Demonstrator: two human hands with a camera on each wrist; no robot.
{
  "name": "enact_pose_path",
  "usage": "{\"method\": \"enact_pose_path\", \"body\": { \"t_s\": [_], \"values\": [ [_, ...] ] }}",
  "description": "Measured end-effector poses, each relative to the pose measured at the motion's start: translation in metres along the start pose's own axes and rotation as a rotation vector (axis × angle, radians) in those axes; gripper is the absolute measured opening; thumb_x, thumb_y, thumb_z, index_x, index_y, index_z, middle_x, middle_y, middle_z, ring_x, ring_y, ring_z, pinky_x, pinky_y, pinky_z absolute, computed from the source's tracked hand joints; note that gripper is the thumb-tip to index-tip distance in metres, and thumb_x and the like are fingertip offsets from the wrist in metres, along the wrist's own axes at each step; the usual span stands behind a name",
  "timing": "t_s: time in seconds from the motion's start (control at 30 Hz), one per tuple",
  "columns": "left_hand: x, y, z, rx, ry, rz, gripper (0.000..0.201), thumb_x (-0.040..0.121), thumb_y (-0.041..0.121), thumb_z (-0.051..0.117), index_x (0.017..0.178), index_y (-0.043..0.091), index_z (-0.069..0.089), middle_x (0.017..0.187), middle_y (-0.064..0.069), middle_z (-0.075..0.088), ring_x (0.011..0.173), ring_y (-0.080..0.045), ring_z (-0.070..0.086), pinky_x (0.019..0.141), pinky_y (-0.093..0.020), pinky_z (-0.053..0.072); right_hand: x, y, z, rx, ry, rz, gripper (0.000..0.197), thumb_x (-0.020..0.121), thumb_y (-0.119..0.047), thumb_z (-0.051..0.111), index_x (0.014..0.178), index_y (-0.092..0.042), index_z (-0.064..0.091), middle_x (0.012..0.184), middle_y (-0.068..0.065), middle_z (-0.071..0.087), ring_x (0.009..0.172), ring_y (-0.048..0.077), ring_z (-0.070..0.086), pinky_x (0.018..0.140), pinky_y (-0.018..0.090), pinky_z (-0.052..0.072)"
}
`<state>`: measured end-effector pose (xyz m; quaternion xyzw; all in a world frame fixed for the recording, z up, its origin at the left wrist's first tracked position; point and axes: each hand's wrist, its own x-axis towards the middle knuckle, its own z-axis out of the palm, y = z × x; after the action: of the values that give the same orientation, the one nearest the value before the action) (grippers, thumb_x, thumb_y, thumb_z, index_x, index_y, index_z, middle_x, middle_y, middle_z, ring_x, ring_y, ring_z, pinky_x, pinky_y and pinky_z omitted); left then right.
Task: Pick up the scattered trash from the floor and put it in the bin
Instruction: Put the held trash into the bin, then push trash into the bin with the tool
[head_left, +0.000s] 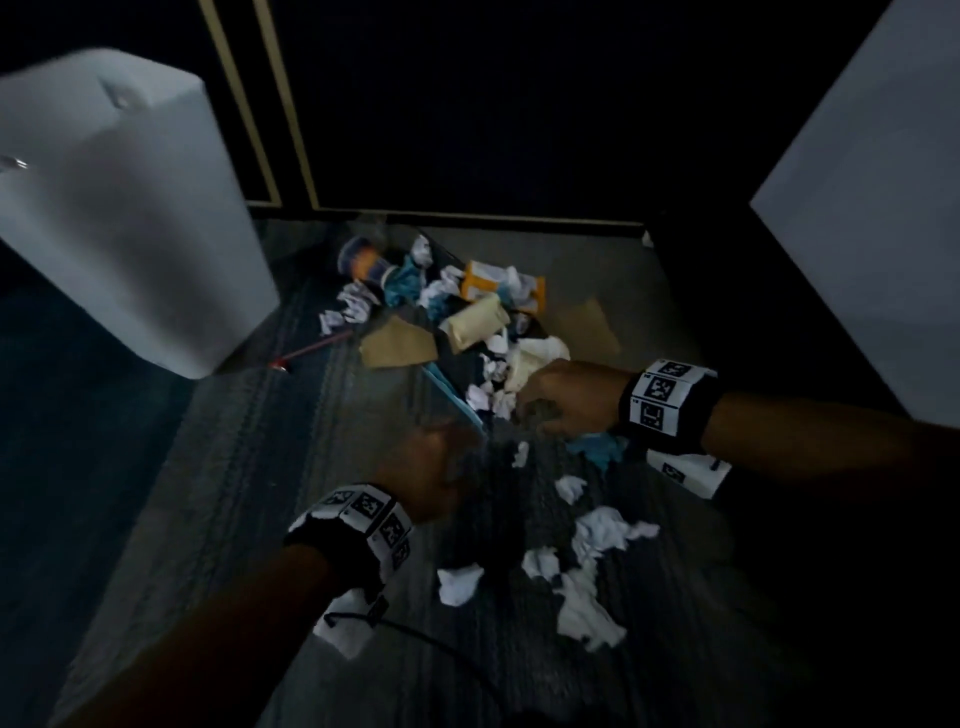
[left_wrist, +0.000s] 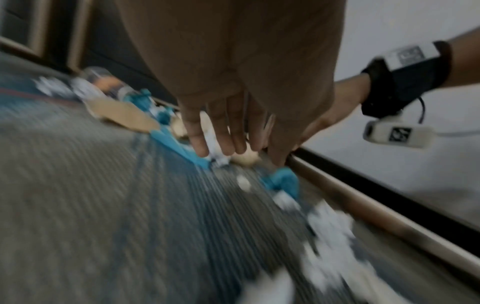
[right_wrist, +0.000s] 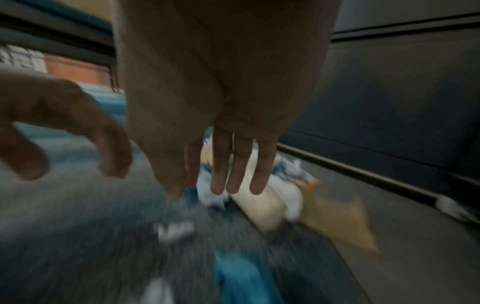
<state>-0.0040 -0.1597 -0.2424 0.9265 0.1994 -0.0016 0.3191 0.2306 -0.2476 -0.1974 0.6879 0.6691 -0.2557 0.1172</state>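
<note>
Scattered trash lies on the striped carpet: crumpled white paper (head_left: 597, 535), a blue wrapper (head_left: 597, 449), a cardboard scrap (head_left: 397, 345), a cream cup (head_left: 475, 322), an orange box (head_left: 498, 286) and a bottle (head_left: 363, 260). A tall white bin (head_left: 119, 208) stands at the left. My left hand (head_left: 441, 462) hovers over the carpet near the pile's front edge, fingers (left_wrist: 228, 133) straight and empty. My right hand (head_left: 550, 405) reaches down over white paper and the blue wrapper, its fingers (right_wrist: 228, 168) straight, holding nothing. Both wrist views are motion-blurred.
A dark wall with pale trim (head_left: 467, 130) closes the back, and a white panel (head_left: 872, 208) stands at the right. A red stick (head_left: 311, 353) lies by the bin's base. Bare carpet (head_left: 234, 493) stretches between the bin and my left arm.
</note>
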Motion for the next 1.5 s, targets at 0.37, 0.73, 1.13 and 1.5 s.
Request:
{"method": "enact_pose_path", "body": {
  "t_s": [0.37, 0.73, 1.13, 1.5],
  "values": [
    [-0.001, 0.042, 0.091, 0.046, -0.405, 0.199, 0.055, 0.081, 0.035, 0.070, 0.132, 0.027, 0.052, 0.134, 0.000, 0.048, 0.122, -0.021, 0.049, 0.096, -0.030, 0.045, -0.056, 0.060, 0.075, -0.001, -0.083, 0.237, 0.051, 0.090, -0.025, 0.068, 0.137, -0.025, 0.050, 0.156, 0.010, 0.023, 0.139, 0.032, 0.034, 0.108, 0.036, 0.035],
    [0.013, 0.047, 0.104, -0.022, -0.274, 0.182, 0.042, 0.084, 0.029, 0.036, 0.094, 0.009, 0.072, 0.097, -0.011, 0.069, 0.088, -0.030, 0.065, 0.080, -0.034, 0.050, -0.033, 0.059, 0.076, 0.191, 0.015, 0.192, 0.031, 0.091, -0.020, 0.067, 0.121, -0.019, 0.061, 0.122, 0.012, 0.047, 0.114, 0.030, 0.048, 0.095, 0.035, 0.039],
    [0.038, -0.016, -0.033, -0.147, 0.334, -0.104, 0.022, 0.085, 0.024, 0.069, 0.106, 0.019, 0.068, 0.098, 0.000, 0.068, 0.079, -0.015, 0.063, 0.070, -0.018, 0.042, 0.030, -0.010, -0.021, 0.451, 0.359, -0.053, 0.022, 0.094, -0.024, 0.066, 0.115, -0.031, 0.066, 0.133, -0.009, 0.058, 0.121, 0.012, 0.054, 0.101, 0.038, 0.047],
    [0.003, -0.090, -0.179, -0.139, 0.818, -0.147, 0.021, 0.073, 0.011, 0.077, 0.091, 0.018, 0.070, 0.090, 0.000, 0.066, 0.076, -0.016, 0.065, 0.069, -0.030, 0.055, 0.128, -0.098, -0.118, 0.476, 0.609, -0.277, 0.032, 0.087, -0.023, 0.073, 0.118, -0.029, 0.066, 0.122, -0.002, 0.057, 0.111, 0.011, 0.056, 0.100, 0.032, 0.047]
  ]
}}
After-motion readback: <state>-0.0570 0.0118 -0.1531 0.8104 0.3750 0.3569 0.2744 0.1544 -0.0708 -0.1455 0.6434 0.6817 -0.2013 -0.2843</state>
